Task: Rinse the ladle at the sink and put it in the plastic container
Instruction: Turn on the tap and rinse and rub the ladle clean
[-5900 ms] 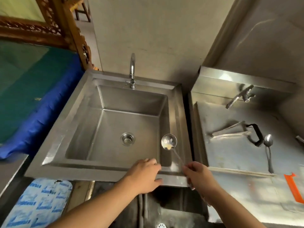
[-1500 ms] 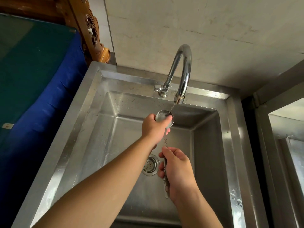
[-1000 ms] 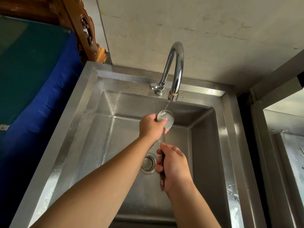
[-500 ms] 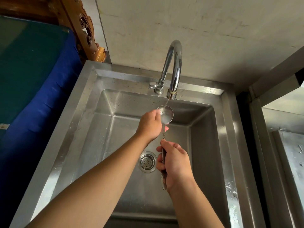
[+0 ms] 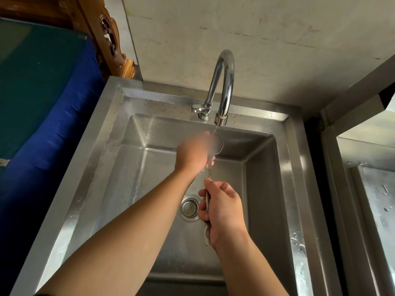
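Observation:
The metal ladle (image 5: 217, 144) is held over the steel sink (image 5: 267, 189), its bowl right under the spout of the curved tap (image 5: 224, 86). A thin stream of water runs from the spout onto the bowl. My right hand (image 5: 222, 208) is closed around the ladle's patterned handle, low over the drain. My left hand (image 5: 192, 154) is on the bowl, its fingers blurred against the metal. The plastic container is out of view.
A drain strainer (image 5: 189, 208) sits in the sink floor beside my right hand. A blue and green covered surface (image 5: 42, 103) lies to the left. A second steel unit (image 5: 372, 199) stands to the right. A bare wall rises behind the tap.
The ladle stays under the running tap. My left hand has shifted over the bowl and is now motion-blurred; my right hand keeps its grip on the handle.

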The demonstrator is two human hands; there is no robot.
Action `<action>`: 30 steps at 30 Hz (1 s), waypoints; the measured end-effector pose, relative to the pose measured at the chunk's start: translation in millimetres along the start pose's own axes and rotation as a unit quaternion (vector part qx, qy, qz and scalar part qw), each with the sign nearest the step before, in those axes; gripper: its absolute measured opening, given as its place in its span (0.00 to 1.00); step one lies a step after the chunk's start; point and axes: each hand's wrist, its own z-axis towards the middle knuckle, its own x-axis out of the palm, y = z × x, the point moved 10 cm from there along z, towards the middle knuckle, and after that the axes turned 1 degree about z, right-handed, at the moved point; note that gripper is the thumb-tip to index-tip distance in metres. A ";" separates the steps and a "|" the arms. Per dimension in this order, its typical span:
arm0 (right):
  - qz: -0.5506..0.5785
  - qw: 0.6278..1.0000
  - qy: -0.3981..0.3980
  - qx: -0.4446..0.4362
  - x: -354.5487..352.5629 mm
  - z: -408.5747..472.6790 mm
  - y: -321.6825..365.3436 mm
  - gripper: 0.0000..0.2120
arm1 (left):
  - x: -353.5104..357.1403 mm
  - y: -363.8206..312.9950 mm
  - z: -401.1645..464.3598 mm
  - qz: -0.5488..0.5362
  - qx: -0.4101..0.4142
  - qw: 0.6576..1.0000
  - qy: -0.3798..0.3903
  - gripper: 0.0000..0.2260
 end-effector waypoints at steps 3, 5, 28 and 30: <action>0.004 1.000 -0.002 0.006 -1.7 -0.4 -2.5 0.08 | -1.3 5.8 4.3 0.023 -0.020 1.000 0.004 0.26; 0.005 1.000 -0.003 0.012 -2.3 -0.7 -5.9 0.09 | -4.1 10.5 7.9 0.044 -0.039 0.998 -0.001 0.24; -0.059 0.998 -0.005 0.014 -5.1 4.7 -3.7 0.09 | 1.9 26.0 6.8 0.023 -0.070 0.993 0.088 0.29; -0.067 0.998 -0.010 0.010 -5.9 2.5 -4.6 0.09 | -1.5 21.1 7.7 0.040 -0.068 0.995 0.061 0.30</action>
